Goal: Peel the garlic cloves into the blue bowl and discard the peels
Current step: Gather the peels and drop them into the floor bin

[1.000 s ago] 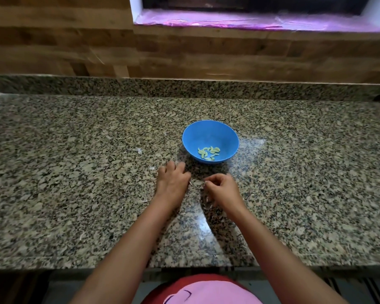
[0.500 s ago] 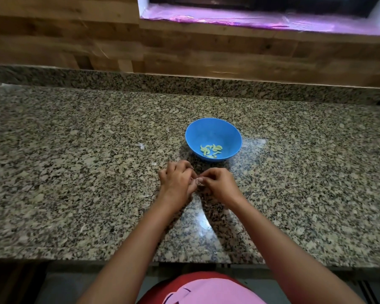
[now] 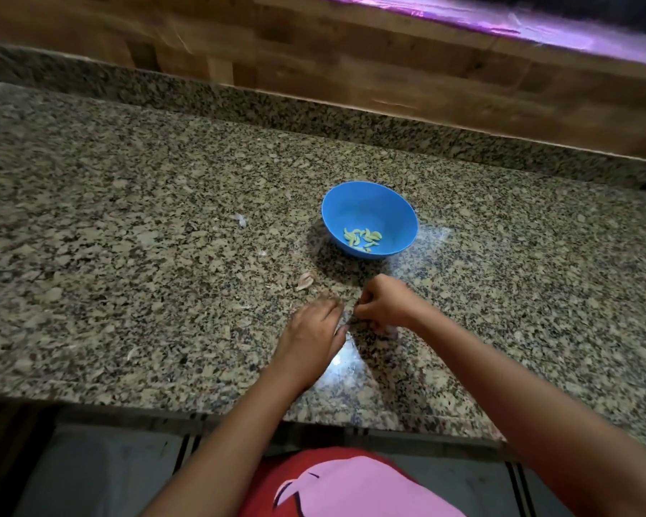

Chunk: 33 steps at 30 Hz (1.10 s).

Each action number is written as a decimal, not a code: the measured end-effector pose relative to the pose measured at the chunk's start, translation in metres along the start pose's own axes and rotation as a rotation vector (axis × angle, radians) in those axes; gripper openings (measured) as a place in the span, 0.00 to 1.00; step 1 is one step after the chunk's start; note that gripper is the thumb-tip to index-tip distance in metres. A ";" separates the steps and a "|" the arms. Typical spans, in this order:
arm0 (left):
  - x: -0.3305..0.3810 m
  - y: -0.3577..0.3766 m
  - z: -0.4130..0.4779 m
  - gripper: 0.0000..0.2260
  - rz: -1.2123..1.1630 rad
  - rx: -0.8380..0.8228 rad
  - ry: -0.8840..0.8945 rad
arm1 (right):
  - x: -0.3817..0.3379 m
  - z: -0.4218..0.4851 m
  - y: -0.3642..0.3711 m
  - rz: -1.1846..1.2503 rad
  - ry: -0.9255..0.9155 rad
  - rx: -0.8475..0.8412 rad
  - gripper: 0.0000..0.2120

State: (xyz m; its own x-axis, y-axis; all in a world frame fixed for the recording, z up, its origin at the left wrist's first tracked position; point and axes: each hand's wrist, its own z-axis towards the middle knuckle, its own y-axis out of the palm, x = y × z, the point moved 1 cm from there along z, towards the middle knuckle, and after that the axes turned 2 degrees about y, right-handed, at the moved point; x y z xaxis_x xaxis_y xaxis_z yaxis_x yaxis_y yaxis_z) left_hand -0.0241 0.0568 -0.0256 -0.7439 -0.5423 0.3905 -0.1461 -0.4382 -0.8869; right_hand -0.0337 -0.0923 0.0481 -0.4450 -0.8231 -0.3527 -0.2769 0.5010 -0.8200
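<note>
- Mid-counter, just ahead of both hands: blue bowl [image 3: 366, 205], upright on the granite.
- At the bowl's near-side bottom: small heap of peeled garlic cloves [image 3: 362, 239], pale yellow-green, touching each other.
- Right hand [image 3: 383, 304] is near the bowl's near side, not touching it. Fingers are curled tight, pointing in toward the left hand. Anything in the pinch is hidden by the fingers, so can't tell if it grips a clove or nothing.
- Left hand [image 3: 314, 330] is just beside the right, back up, fingers reaching forward. Tips are motion-blurred, so can't tell its grip either.
- The 2 sets of fingertips meet or nearly meet. The contact point is too blurred to call.
- Peel scrap [image 3: 304, 281] lies on the counter between the left hand and the bowl, touching neither.
- 2 smaller pale scraps lie farther left on the counter: far scrap [image 3: 239, 219] level with the bowl, near scrap [image 3: 262, 252] between it and the peel scrap.
- Granite counter [image 3: 127, 255] is speckled grey-brown, with a glare patch [image 3: 342, 361] between the wrists.
- Behind the counter: wood-plank backsplash [image 3: 351, 61]. Purple film [image 3: 537, 20] covers the ledge at top right.
- Bottom edge: red shirt [image 3: 265, 479] with a pink print [image 3: 351, 494]. The print has a few dark strokes, too cropped to read.
</note>
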 end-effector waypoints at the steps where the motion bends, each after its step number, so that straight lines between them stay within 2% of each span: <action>1: -0.001 0.001 0.000 0.17 -0.009 0.012 0.008 | -0.003 0.001 -0.002 -0.040 -0.009 -0.012 0.09; 5: -0.003 0.004 -0.001 0.16 -0.030 0.039 0.013 | -0.011 -0.005 0.004 -0.233 -0.069 0.038 0.08; 7: -0.002 0.003 -0.002 0.15 -0.048 0.045 0.014 | -0.007 -0.012 0.013 -0.219 -0.130 0.100 0.06; 9: -0.001 -0.002 0.001 0.15 -0.208 0.038 -0.067 | 0.002 -0.016 0.019 0.007 -0.115 0.153 0.05; 12: 0.005 -0.019 0.009 0.11 -0.631 -0.019 -0.307 | 0.010 -0.022 0.021 0.555 -0.016 0.111 0.09; 15: 0.009 -0.029 0.015 0.05 -0.788 -0.016 -0.400 | 0.006 -0.031 0.021 0.729 -0.012 0.085 0.09; 17: 0.011 -0.029 0.017 0.04 -0.842 -0.050 -0.462 | 0.004 -0.035 0.023 0.653 -0.043 0.130 0.08; 20: 0.022 -0.029 0.023 0.07 -1.173 -0.092 -0.679 | 0.004 -0.041 0.029 0.039 -0.249 0.443 0.06; 21: 0.027 -0.031 0.025 0.08 -1.265 -0.084 -0.723 | 0.005 -0.041 0.032 -0.071 -0.336 0.524 0.07; 22: 0.030 -0.031 0.027 0.08 -1.295 -0.059 -0.723 | 0.005 -0.042 0.035 -0.078 -0.365 0.565 0.07; 24: 0.030 -0.031 0.028 0.08 -1.159 0.015 -0.605 | 0.003 -0.044 0.031 0.177 -0.240 0.527 0.05; 26: 0.025 -0.032 0.028 0.09 -0.985 0.064 -0.466 | 0.000 -0.042 0.026 0.689 0.014 0.307 0.07; 28: 0.023 -0.030 0.029 0.10 -0.909 0.073 -0.421 | -0.001 -0.042 0.023 1.076 0.136 0.104 0.11; 30: 0.023 -0.028 0.031 0.09 -0.884 0.058 -0.455 | 0.001 -0.043 0.021 1.064 0.118 0.070 0.10; 33: 0.027 -0.024 0.032 0.08 -1.030 0.062 -0.580 | 0.004 -0.049 0.019 0.765 0.024 0.210 0.07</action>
State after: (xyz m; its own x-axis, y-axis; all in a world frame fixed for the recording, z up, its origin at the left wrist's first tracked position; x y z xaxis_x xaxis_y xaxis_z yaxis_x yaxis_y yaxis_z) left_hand -0.0201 0.0294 0.0142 0.1154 -0.1508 0.9818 -0.4594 -0.8845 -0.0819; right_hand -0.0823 -0.0733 0.0532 -0.4659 -0.2637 -0.8446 0.2787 0.8622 -0.4229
